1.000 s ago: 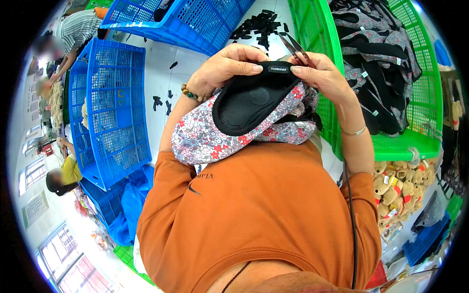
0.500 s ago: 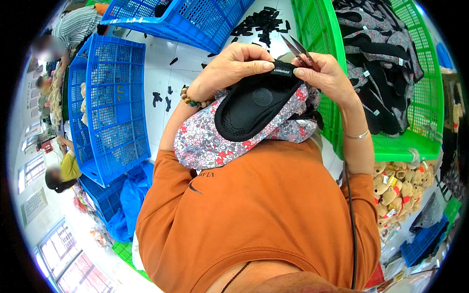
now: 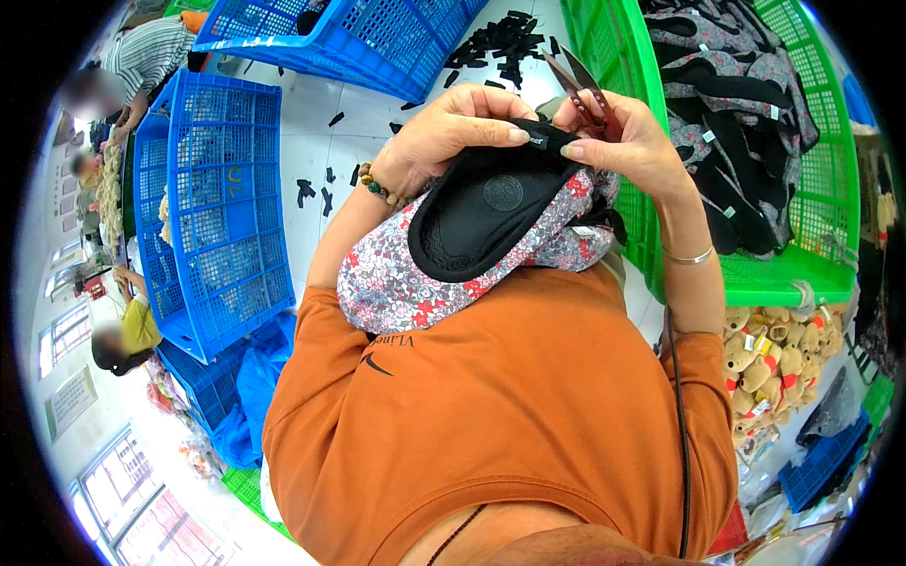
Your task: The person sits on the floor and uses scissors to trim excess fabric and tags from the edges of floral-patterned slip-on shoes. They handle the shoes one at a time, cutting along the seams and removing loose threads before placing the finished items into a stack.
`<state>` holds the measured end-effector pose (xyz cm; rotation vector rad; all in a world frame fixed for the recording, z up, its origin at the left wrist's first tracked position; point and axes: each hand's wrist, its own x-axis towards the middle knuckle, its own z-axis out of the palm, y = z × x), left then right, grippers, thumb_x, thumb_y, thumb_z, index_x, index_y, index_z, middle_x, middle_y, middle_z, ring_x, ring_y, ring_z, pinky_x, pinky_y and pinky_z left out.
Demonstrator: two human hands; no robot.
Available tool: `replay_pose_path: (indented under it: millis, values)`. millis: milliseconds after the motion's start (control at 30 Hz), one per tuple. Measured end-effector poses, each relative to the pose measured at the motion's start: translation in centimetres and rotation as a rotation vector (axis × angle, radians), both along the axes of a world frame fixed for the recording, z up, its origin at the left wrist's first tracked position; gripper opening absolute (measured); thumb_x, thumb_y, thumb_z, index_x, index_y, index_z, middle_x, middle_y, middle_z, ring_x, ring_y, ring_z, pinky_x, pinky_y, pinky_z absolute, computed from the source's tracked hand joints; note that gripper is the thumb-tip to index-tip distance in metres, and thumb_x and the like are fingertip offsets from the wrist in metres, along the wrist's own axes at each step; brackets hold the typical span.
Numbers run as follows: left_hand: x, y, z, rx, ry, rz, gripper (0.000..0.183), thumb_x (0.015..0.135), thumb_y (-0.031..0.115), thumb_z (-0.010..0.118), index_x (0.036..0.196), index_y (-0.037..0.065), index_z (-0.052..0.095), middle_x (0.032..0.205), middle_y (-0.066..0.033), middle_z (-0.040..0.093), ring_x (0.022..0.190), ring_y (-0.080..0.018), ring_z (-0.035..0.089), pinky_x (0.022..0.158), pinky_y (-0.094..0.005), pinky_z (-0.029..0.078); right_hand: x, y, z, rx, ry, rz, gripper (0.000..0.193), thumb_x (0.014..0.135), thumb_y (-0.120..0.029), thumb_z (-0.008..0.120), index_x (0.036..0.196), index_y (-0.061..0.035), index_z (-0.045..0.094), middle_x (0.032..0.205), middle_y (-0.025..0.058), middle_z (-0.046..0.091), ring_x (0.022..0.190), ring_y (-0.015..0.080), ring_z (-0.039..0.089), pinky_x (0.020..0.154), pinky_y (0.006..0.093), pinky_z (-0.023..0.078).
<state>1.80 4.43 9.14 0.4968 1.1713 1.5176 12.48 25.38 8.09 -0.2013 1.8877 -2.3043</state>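
A floral slipper point(image 3: 377, 288) in grey, white and red, with a black inside and a round emblem, lies tilted against my orange shirt. My left hand point(image 3: 444, 137) pinches its black heel edge beside a small black label point(image 3: 538, 140). On the label's other side, my right hand point(image 3: 628, 141) pinches the same edge between thumb and finger. It also holds dark reddish scissors point(image 3: 587, 94), their blades apart and pointing up and left. More matching floral fabric point(image 3: 576, 247) bunches underneath, its shape partly hidden.
A green crate point(image 3: 613, 141) on the right is full of similar floral and black pieces. Tan plush toys point(image 3: 779, 368) lie below it. Blue crates point(image 3: 226, 208) stand on the left, near black scraps point(image 3: 505, 47) on the floor. Other people point(image 3: 132, 335) are at far left.
The scissors have swung upward and their blades have spread wider. The slipper's heel edge has tilted slightly, leaving the label partly covered. Both hands keep their pinch.
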Motion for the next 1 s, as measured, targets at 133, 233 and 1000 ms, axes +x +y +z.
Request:
replay_pose_path:
  millis: [133, 233, 1000]
  values:
    - [0.4, 0.0, 1.5, -0.084, 0.187, 0.017, 0.017, 0.083, 0.008, 0.063, 0.096, -0.002, 0.064, 0.085, -0.0024, 0.064, 0.074, -0.0043, 0.058, 0.066, -0.0174, 0.048, 0.1, -0.7, -0.1, 0.157, 0.088, -0.101, 0.019, 0.08, -0.008, 0.07, 0.094, -0.0001, 0.061, 0.077, -0.0026, 0.057, 0.069, 0.0034, 0.049, 0.06, 0.0182, 0.041]
    - [0.4, 0.2, 2.2, -0.123, 0.346, 0.012, 0.017, 0.083, 0.008, 0.063, 0.096, -0.003, 0.063, 0.084, -0.0007, 0.063, 0.073, -0.0036, 0.056, 0.063, -0.0175, 0.047, 0.5, -1.5, 0.5, 0.316, 0.194, -0.245, 0.016, 0.08, -0.011, 0.07, 0.09, -0.0001, 0.062, 0.069, -0.0008, 0.056, 0.06, 0.0042, 0.047, 0.054, 0.02, 0.039]
    - [0.7, 0.9, 1.0, -0.273, 0.505, -0.037, 0.015, 0.081, 0.008, 0.063, 0.09, -0.003, 0.064, 0.077, -0.0004, 0.063, 0.067, -0.004, 0.055, 0.06, -0.0186, 0.045, 0.2, 1.2, 0.9, 0.661, 0.397, -0.406, 0.015, 0.084, -0.015, 0.065, 0.083, 0.0001, 0.063, 0.061, -0.001, 0.055, 0.051, 0.0035, 0.042, 0.045, 0.0199, 0.034]
